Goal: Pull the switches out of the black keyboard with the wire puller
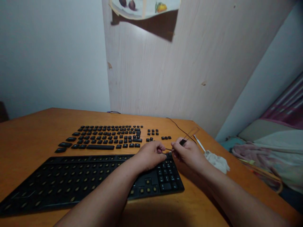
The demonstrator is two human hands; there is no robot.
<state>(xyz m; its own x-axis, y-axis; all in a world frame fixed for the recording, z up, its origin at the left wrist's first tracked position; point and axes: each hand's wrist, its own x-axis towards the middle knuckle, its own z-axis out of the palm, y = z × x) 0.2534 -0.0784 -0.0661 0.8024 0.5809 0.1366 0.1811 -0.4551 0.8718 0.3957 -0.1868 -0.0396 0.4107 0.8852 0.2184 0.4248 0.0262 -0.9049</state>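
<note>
A black keyboard (71, 179) lies on the orange wooden table (35, 126) with most of its keycaps off; only the number-pad keys remain at its right end. The removed keycaps (106, 138) are laid out in rows behind it. My left hand (149, 156) rests on the keyboard's top right part, fingers curled and pinched. My right hand (189, 153) is closed around a thin wire keycap puller (189, 135) with a dark grip, its tip over the upper number pad. The two hands nearly touch.
A white crumpled cloth (216, 160) and a white stick lie right of my right hand. A thin black cable (177, 126) runs along the table's back. A wood-grain panel stands behind the table. Bedding (267, 148) lies to the right, beyond the table edge.
</note>
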